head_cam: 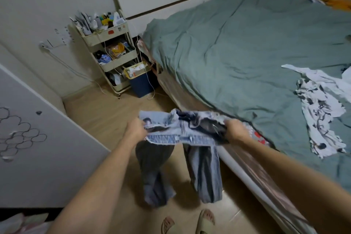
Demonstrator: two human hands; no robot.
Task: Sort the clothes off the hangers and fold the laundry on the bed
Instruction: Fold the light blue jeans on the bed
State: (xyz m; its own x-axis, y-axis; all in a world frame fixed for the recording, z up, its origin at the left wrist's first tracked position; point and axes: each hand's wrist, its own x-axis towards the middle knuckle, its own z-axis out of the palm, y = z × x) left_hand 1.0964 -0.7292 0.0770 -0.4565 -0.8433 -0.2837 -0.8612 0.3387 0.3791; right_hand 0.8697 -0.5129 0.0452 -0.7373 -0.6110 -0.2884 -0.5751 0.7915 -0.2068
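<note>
Jeans held at the waistband, beside the bed.
Left hand (135,129) and right hand (236,131) each grip an end of the pale denim jeans (182,131); both legs hang limp over the wood-grain floor (106,112); rumpled green bed (237,47) just right; patterned white garment (321,112) lies crumpled on it.

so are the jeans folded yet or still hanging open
Unfolded: both hands hold the jeans by the waistband, legs hanging separately toward the floor.
</note>
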